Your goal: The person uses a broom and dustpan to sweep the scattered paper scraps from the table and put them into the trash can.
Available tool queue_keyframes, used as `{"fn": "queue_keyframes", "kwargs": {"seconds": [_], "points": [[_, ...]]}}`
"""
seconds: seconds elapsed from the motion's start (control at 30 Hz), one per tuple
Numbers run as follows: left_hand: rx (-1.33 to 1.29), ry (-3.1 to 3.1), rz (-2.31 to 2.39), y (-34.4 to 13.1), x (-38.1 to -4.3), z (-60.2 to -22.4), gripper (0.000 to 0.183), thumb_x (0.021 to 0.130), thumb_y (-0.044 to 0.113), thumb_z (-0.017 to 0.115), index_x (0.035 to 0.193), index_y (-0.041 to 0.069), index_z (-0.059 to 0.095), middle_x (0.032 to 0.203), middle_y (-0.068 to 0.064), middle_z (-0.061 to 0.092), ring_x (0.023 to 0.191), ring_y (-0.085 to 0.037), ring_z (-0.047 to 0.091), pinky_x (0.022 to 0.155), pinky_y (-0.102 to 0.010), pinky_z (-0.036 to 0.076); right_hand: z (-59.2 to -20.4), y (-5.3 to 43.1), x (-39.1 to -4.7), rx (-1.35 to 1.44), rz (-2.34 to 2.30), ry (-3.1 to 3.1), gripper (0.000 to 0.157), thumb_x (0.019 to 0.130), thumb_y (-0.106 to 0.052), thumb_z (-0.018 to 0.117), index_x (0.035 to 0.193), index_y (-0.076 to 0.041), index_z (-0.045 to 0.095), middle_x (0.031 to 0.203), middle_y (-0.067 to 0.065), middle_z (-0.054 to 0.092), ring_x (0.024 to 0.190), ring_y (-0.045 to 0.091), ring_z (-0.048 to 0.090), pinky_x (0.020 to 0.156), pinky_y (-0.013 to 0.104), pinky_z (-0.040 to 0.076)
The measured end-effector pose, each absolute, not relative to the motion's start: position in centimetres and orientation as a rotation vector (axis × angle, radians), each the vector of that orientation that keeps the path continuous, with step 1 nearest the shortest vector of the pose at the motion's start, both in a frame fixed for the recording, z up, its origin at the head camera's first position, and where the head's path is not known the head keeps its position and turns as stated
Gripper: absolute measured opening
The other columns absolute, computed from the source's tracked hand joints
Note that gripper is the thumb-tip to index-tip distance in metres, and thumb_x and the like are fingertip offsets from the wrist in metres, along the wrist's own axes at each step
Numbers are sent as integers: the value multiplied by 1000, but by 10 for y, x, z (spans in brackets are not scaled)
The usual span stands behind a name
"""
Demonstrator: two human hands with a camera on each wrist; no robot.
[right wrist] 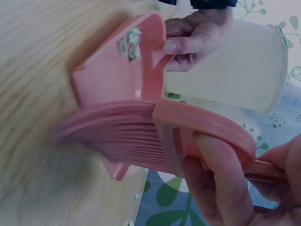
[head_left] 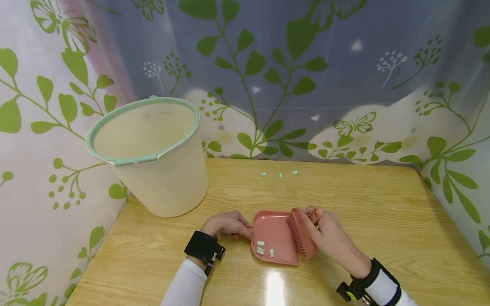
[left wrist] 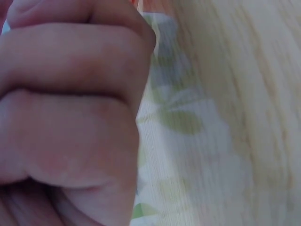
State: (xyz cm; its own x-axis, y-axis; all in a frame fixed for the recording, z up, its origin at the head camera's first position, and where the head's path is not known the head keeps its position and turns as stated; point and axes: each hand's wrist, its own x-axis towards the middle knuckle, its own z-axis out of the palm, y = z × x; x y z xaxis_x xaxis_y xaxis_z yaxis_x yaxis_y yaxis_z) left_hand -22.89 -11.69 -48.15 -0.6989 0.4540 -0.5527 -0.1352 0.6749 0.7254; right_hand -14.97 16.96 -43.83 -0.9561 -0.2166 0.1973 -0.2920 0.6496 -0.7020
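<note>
A pink dustpan (head_left: 276,233) lies on the wooden table, its open edge facing right. My left hand (head_left: 229,225) grips its handle at the left; in the left wrist view curled fingers (left wrist: 70,127) fill much of the picture and hide the handle. Several pale green scraps (head_left: 260,247) lie inside the dustpan near its left side. My right hand (head_left: 330,233) holds a pink hand brush (head_left: 302,233), fingers around its back and handle. The bristles (right wrist: 117,132) overlap the dustpan's open edge in the right wrist view.
At the table's left back stands a tall translucent bucket (head_left: 168,182) with a mint green rim. Three small pale scraps (head_left: 280,174) lie near the back edge of the wooden table (head_left: 383,204). A leaf-patterned curtain (head_left: 245,85) hangs behind and at the sides.
</note>
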Motion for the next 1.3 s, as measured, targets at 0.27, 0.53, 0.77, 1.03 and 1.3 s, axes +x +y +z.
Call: {"fn": "queue_keyframes", "kwargs": {"seconds": [0.27, 0.53, 0.77, 1.03, 1.3], "points": [[239, 2134, 999, -116, -229, -482, 30, 81, 26, 82, 64, 20, 59, 54, 5, 42, 46, -8, 29, 46, -24, 23, -437, 150, -153, 546, 1206, -2713, 17, 106, -19, 56, 99, -7, 65, 64, -7, 49, 52, -1, 42, 45, 20, 39], [231, 2130, 1014, -117, -229, -483, 33, 81, 26, 83, 61, 20, 57, 54, 6, 44, 46, -7, 30, 45, -24, 22, -423, 159, -158, 654, 1591, -2693, 21, 106, -21, 56, 107, -3, 68, 75, 5, 68, 52, 7, 61, 44, 30, 51], [230, 2128, 1021, -117, -228, -481, 33, 81, 26, 83, 61, 21, 58, 53, 6, 43, 44, -8, 28, 45, -24, 21, -415, 183, -200, 729, 1283, -2533, 23, 101, -10, 63, 123, -6, 72, 104, 12, 76, 63, 7, 60, 50, 26, 45], [173, 2131, 1050, -117, -225, -482, 25, 80, 26, 85, 74, 17, 62, 60, 5, 49, 47, -8, 35, 46, -23, 24, -438, 203, -269, 729, 966, -2550, 27, 94, 3, 68, 118, -6, 76, 112, 16, 75, 56, 13, 51, 57, 29, 41], [252, 2122, 1043, -117, -227, -480, 31, 82, 24, 83, 61, 19, 60, 54, 7, 45, 44, -7, 31, 44, -23, 22, -458, 208, -305, 736, 935, -2663, 29, 97, 4, 64, 121, -7, 75, 122, 14, 73, 111, 33, 69, 85, 46, 56]]}}
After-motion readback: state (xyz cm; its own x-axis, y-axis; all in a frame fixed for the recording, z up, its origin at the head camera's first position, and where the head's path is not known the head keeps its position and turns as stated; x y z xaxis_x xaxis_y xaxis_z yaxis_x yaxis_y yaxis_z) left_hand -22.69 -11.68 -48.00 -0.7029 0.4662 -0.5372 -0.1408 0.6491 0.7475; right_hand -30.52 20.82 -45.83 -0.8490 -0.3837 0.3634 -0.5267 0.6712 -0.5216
